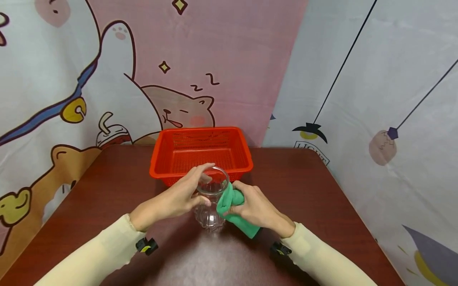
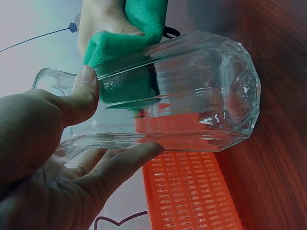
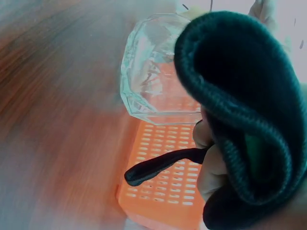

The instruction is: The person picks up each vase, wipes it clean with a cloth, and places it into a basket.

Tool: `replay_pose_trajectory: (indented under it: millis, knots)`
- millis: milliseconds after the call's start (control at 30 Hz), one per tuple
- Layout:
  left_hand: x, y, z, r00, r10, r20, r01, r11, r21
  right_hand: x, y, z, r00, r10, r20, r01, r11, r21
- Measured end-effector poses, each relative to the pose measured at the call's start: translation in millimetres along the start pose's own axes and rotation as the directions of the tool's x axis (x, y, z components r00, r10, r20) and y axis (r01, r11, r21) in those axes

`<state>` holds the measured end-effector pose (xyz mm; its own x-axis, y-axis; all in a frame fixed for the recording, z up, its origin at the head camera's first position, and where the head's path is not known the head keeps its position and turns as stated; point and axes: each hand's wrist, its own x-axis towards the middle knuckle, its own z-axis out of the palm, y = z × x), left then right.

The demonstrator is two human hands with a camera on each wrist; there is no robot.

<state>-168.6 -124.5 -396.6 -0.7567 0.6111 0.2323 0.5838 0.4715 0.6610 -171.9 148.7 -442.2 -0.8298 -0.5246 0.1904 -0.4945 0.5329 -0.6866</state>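
A clear faceted glass (image 1: 212, 202) stands on the dark brown table (image 1: 322, 190), just in front of the orange basket (image 1: 202, 153). My left hand (image 1: 179, 196) grips the glass (image 2: 192, 96) near its rim, thumb on one side and fingers on the other. My right hand (image 1: 254, 206) holds a bunched green cloth (image 1: 232, 204) pressed against the right side of the glass. In the left wrist view the cloth (image 2: 129, 57) shows through the glass wall. The right wrist view shows the folded cloth (image 3: 240, 105) close up, the glass (image 3: 158, 72) behind it.
The empty orange slotted basket stands at the table's far side, against a cartoon-printed backdrop (image 1: 107, 79). Bare tabletop lies left, right and in front of the hands. A black strap (image 3: 163, 165) hangs below my right hand.
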Motion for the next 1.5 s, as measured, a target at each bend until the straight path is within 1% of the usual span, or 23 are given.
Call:
replay_pose_trajectory:
  millis: [233,400,600,733,1000,1200,1367,1500]
  knots:
    - [0.3,-0.1,0.0,1.0,0.026,-0.011,-0.027,0.999,-0.02,1.4,-5.1,-3.0,0.999,-0.025,-0.043,0.026,0.999,0.033]
    - [0.1,-0.7,0.9,0.999,0.039,-0.018,-0.039,0.999,-0.006,1.7,-7.2,-3.4,0.996,-0.027,-0.085,0.033,0.997,0.068]
    - [1.5,-1.5,1.8,0.999,0.052,-0.018,-0.052,0.999,-0.009,2.5,-8.7,-8.6,0.984,-0.061,-0.167,0.076,0.994,0.083]
    - [3.1,-1.5,1.6,0.999,0.041,-0.014,-0.042,0.999,-0.006,2.0,-8.6,-12.9,0.978,-0.063,-0.197,0.084,0.992,0.099]
    - [1.4,-1.0,1.2,1.0,0.027,-0.012,-0.027,1.0,-0.005,2.9,-8.4,-11.7,0.979,-0.07,-0.192,0.095,0.987,0.128]
    - [1.2,-0.7,1.1,1.0,0.018,-0.009,-0.019,1.0,-0.012,2.5,-7.8,-8.8,0.979,-0.066,-0.19,0.092,0.987,0.129]
    - [0.3,-0.7,1.4,1.0,0.029,-0.01,-0.029,0.999,-0.021,3.7,-6.4,-5.7,0.984,-0.067,-0.167,0.089,0.988,0.125]
    - [0.2,-0.7,1.7,1.0,0.023,-0.007,-0.024,0.999,-0.026,5.4,-5.2,-3.4,0.987,-0.065,-0.145,0.084,0.988,0.128]
